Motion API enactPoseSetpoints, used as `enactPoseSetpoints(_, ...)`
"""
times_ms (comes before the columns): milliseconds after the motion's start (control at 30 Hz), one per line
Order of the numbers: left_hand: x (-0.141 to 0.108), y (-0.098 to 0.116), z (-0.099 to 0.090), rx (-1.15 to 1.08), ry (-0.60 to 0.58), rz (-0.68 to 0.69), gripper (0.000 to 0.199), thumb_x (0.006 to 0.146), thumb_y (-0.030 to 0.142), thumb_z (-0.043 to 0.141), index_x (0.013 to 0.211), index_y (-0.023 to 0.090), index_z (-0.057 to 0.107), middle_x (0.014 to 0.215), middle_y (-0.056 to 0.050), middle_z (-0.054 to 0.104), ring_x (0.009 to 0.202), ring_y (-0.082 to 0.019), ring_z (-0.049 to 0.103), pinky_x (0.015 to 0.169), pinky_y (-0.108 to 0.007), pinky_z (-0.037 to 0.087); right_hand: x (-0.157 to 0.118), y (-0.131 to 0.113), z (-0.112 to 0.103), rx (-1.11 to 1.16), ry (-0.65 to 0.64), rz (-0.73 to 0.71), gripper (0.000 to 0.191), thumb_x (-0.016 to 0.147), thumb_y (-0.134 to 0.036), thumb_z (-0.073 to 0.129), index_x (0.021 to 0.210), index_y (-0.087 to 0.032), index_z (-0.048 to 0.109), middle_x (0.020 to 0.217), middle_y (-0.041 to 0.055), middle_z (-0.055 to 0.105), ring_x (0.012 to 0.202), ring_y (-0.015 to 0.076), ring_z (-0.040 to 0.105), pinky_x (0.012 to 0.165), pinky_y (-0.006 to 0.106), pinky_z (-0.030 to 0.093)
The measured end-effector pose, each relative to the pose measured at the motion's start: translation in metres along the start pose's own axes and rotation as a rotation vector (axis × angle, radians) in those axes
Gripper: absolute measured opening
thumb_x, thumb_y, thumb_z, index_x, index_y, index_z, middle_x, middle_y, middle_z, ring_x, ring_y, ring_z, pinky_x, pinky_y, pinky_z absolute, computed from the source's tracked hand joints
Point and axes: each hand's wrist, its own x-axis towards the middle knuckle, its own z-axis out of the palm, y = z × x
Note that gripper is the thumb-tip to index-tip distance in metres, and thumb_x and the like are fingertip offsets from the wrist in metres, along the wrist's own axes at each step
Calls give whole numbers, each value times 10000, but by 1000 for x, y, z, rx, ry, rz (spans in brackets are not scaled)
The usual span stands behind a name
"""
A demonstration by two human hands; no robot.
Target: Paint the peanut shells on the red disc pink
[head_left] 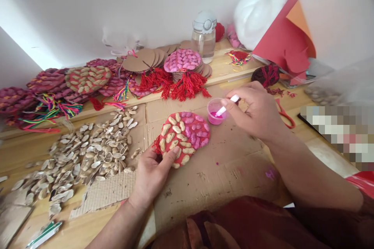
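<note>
My left hand [154,175] grips the lower left edge of a round red disc [168,126] covered in peanut shells, thumb on top. Shells on its right part are painted pink [195,127]; those on the left and bottom are plain tan. In my right hand [253,111] is a white-handled brush [230,103], pinched between thumb and fingers. Its lower end dips into a small clear cup [215,118] of bright pink paint, just right of the disc. The brush tip is hidden in the paint. Brown cardboard [210,179] lies beneath disc and cup.
Loose peanut shells [102,151] are heaped at the left. Finished shell discs [46,81] with tassels line the back, beside cardboard circles [142,60] and a water bottle [203,41]. Orange-red scissors [284,116], dark yarn [264,76] and red paper [283,35] are at the right.
</note>
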Motion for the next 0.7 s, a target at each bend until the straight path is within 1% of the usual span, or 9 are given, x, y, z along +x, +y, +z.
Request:
enactPoseSetpoints(67, -1, 2, 1, -11, 1, 1, 403, 827, 523, 882, 1019, 173, 831, 1002, -102, 858, 904, -280, 794, 840, -364, 643, -3, -1, 7, -10, -48, -32, 158, 922, -339, 710, 796, -244, 699, 708, 8, 723, 734, 215, 601, 756, 402, 426)
enactPoseSetpoints(100, -1, 4, 1, -12, -1, -8, 404, 819, 524, 886, 1006, 171, 830, 966, -99, 855, 868, -272, 790, 800, -353, 647, -4, -2, 10, -17, -71, -46, 150, 923, -334, 709, 804, -243, 704, 714, 6, 731, 730, 211, 606, 776, 411, 423)
enactPoseSetpoints(200, -1, 5, 3, -8, 14, -55, 405, 789, 545, 894, 907, 167, 806, 803, -79, 820, 612, -198, 698, 542, -282, 589, -5, -2, 11, -22, -74, -75, 146, 930, -332, 712, 812, -246, 707, 744, 8, 753, 733, 212, 627, 807, 429, 424)
enactPoseSetpoints(267, -1, 5, 4, -10, 22, -67, 398, 782, 546, 892, 846, 169, 781, 722, -61, 779, 511, -155, 611, 442, -250, 528, -4, -2, 7, -14, -16, -82, 157, 933, -342, 719, 805, -252, 704, 751, 15, 756, 745, 223, 628, 788, 431, 430)
enactPoseSetpoints(433, -4, 8, 5, -26, 8, -70, 367, 802, 511, 879, 815, 167, 753, 675, -40, 735, 491, -127, 573, 432, -224, 517, -1, -13, -10, 32, 211, 13, 102, 941, -352, 732, 876, -275, 744, 776, 29, 744, 806, 249, 637, 752, 427, 462)
enactPoseSetpoints(500, -5, 9, 5, -48, -10, -81, 348, 815, 491, 877, 830, 168, 746, 643, -18, 709, 484, -119, 562, 431, -212, 501, -2, -23, -14, 161, 243, 47, 81, 976, -312, 696, 922, -284, 750, 821, 21, 748, 805, 227, 650, 768, 418, 492)
enactPoseSetpoints(533, -5, 8, 5, -63, -26, -84, 336, 825, 481, 873, 848, 170, 748, 630, -7, 695, 482, -115, 556, 432, -207, 493, -3, -28, -15, 256, 253, 15, 78, 978, -295, 693, 932, -284, 755, 815, 13, 744, 761, 208, 647, 737, 404, 495)
enactPoseSetpoints(600, -6, 7, 5, -93, -58, -83, 311, 846, 463, 864, 891, 174, 758, 638, 3, 695, 488, -112, 557, 445, -204, 488, -6, -38, -13, 414, 157, -20, 61, 972, -254, 702, 971, -270, 761, 869, 8, 755, 805, 192, 668, 740, 383, 512)
enactPoseSetpoints(700, -7, 6, 5, -100, -80, -60, 276, 869, 436, 853, 923, 177, 775, 669, -2, 717, 554, -132, 621, 524, -220, 540, -9, -48, -8, 486, 19, -113, 67, 960, -221, 718, 999, -257, 759, 867, -1, 762, 893, 195, 676, 806, 374, 536)
